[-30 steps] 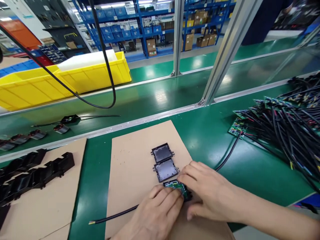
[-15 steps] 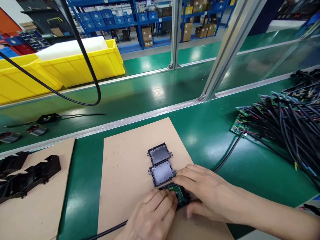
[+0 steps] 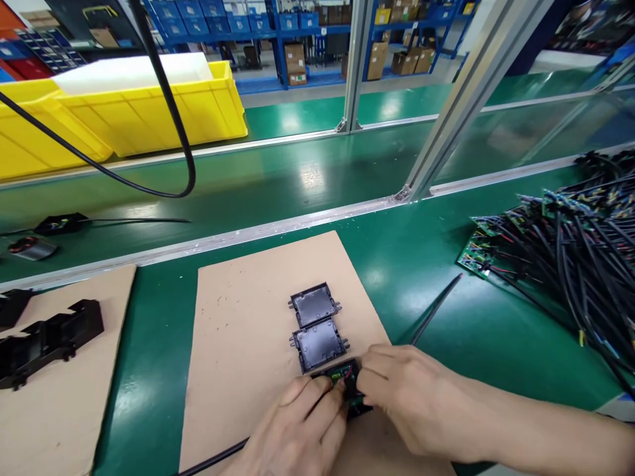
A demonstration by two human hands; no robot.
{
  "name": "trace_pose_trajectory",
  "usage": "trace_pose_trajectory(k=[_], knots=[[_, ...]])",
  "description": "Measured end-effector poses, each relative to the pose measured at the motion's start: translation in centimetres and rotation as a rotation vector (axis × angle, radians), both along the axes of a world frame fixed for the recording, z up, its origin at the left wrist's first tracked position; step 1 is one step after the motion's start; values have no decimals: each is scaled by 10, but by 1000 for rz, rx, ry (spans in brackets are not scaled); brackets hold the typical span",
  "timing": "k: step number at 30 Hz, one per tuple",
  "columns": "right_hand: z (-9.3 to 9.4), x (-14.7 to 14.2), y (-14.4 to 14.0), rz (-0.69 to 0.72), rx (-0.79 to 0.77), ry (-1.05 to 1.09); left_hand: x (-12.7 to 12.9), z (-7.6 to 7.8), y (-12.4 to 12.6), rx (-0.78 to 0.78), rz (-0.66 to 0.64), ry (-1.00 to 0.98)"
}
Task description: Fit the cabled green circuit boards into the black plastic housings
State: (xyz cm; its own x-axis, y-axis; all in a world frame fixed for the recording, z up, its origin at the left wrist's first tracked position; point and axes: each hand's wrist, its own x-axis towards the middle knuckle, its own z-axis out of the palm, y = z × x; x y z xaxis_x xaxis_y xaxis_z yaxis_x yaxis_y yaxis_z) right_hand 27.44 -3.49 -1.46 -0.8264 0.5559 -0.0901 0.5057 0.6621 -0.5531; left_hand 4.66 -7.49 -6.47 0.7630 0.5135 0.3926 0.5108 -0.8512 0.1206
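Both hands meet at the near end of the cardboard sheet (image 3: 248, 317): the left hand (image 3: 297, 433) and the right hand (image 3: 404, 396) pinch a small black housing with a green circuit board (image 3: 342, 378) between their fingertips, its black cable (image 3: 213, 457) trailing off toward the near left. Just beyond it on the sheet, two empty black housings (image 3: 317, 327) lie in a row running away from the person. Farther right of the sheet lies a heap of wired circuit boards (image 3: 560, 258), and yellow bins (image 3: 149, 112) stand far beyond it to the left.
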Motion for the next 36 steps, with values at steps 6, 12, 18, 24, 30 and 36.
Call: trace_pose_trajectory(k=[6,12,18,24,30,36], knots=[[-13,9,-1,113,328,4,0,6,2,-17,16,-3],[-17,15,7,190,470,55,3,14,2,-29,19,-18],[-20,13,12,223,542,140,2,8,-1,-77,47,47],[-19,14,17,206,569,124,1,5,-1,-116,46,50],[-20,12,14,165,505,130,1,7,1,-96,25,76],[-19,11,6,132,446,118,0,8,1,-90,37,48]])
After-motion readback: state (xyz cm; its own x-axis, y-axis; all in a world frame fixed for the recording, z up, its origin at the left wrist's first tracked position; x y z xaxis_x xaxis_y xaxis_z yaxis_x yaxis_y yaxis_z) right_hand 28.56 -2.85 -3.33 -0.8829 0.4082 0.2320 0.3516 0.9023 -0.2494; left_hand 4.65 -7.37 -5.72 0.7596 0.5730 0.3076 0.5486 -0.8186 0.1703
